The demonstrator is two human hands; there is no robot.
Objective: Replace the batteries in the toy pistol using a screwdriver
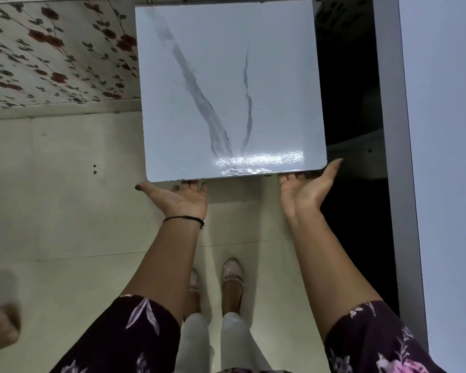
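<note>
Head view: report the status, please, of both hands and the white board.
Left hand, right hand palms up at near edge of white marbled board. Toy pistol, screwdriver not in view.

The board (226, 76) sits at twelve o'clock, its near edge over the fingers of both hands: the left hand (182, 199) near its seven o'clock corner, the right hand (304, 188) at its five o'clock corner. Two feet (232, 275) stand on the floor (65, 197) at six o'clock. A wall (51, 49) lies at ten o'clock and a tall panel (441, 130) at three o'clock.

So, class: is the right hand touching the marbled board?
Cannot tell. Head view: the right hand lies palm-up, fingers hidden beneath the near edge of the marbled board; contact unseen.
</note>
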